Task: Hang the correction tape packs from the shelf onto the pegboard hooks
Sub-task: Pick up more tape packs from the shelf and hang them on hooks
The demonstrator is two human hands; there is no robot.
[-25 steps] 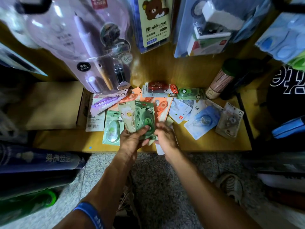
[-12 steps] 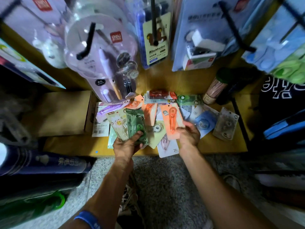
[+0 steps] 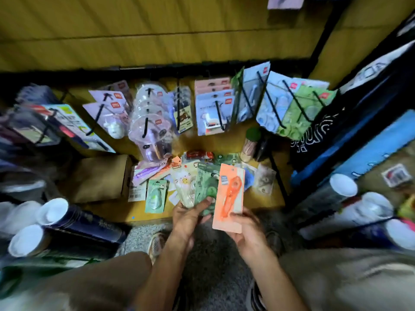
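The right hand (image 3: 244,230) pinches an upright orange pack (image 3: 229,198), hang-hole end pointing away; the left hand (image 3: 190,217) grips two packs (image 3: 197,189).

Both bare forearms reach up from the lower edge toward 12 o'clock, converging near the middle. The left hand (image 3: 188,217) sits at about 11 o'clock of the right hand (image 3: 246,227), thumb laid forward, fingers curled in a grip. The right hand lies palm up, fingers curled, also gripping.
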